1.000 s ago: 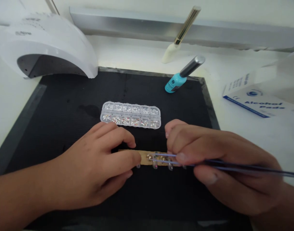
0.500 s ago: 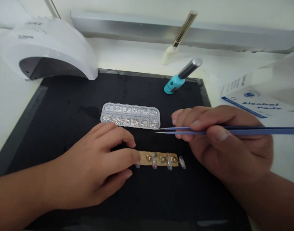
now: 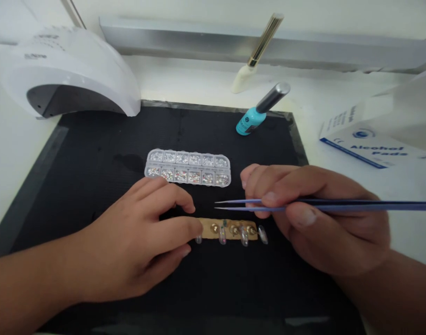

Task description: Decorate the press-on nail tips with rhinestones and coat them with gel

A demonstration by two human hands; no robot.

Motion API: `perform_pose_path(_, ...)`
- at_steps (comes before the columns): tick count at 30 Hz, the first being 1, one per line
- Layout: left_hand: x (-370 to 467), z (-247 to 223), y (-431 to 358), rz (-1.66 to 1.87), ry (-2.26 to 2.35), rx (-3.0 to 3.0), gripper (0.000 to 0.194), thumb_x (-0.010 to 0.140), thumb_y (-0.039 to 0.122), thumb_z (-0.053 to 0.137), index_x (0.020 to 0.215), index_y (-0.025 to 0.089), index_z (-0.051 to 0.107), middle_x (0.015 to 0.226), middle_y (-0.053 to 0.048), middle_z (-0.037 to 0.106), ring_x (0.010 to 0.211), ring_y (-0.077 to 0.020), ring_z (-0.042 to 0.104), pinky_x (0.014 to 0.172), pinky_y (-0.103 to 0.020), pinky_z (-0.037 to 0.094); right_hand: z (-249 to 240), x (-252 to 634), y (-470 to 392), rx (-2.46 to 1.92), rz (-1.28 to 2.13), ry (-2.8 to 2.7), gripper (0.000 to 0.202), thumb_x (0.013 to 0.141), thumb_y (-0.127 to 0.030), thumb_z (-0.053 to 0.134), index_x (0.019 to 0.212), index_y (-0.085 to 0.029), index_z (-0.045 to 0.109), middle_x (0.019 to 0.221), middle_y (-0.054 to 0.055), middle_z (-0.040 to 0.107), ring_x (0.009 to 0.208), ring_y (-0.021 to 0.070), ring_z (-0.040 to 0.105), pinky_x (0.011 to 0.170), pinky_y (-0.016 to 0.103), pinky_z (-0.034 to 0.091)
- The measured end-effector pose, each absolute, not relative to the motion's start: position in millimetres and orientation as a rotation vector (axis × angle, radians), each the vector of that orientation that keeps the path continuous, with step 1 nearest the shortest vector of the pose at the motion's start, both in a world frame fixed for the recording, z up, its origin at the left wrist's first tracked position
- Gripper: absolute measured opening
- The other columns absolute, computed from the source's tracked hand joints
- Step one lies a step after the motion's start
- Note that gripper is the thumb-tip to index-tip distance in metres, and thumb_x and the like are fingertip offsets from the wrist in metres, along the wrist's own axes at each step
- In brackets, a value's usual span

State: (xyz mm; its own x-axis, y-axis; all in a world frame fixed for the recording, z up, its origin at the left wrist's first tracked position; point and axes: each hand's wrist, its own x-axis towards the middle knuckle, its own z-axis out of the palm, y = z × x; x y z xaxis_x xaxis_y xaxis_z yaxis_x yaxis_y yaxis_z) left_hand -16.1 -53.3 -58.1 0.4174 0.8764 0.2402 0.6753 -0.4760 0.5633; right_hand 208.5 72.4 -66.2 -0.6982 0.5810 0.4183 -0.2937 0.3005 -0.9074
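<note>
Nail-art workspace — curing lamp (image 3: 83, 70), polish bottles (image 3: 249, 122), nail tips (image 3: 244, 237).

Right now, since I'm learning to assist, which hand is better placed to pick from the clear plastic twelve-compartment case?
Probably the right hand: it holds slim blue tweezers, tips apart and near the case. The left hand touches the flat tan strip.

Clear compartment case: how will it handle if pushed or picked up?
The compartment case sits flat and wide, so it would likely slide rather than tip or roll. Its clear, plastic-looking walls suggest it's light and fairly stiff. The tiny stones may shift if tilted; can't tell whether lids cover them.
</note>
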Motion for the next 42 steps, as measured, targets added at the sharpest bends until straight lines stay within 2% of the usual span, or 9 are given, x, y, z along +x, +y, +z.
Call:
perform_pose_path(18,-17.8,-58.8,-53.8,0.695,1.322,2.526,0.021,0.090,0.012,0.058,0.109,0.019,0.060,0.107,-0.007,0.056,0.089,-0.0219,0.049,0.074,-0.041,0.040,-68.0,209.6,73.2,-0.247,1.471,-1.838,0.015,0.090,-0.025,0.061,0.099,-0.019,0.073,0.077,0.005,0.063,0.064,0.0184,0.057,0.063,0.039,0.047)
perform_pose_path(42,-18.3,-55.5,-54.7,0.679,1.317,2.627,0.018,0.091,0.012,0.057,0.107,0.019,0.061,0.108,-0.008,0.057,0.089,-0.0237,0.049,0.073,-0.042,0.037,-69.4,209.6,72.5,-0.289,1.442,-1.838,0.014,0.089,-0.026,0.062,0.097,-0.023,0.073,0.076,0.004,0.062,0.062,0.0182,0.056,0.063,0.039,0.048)
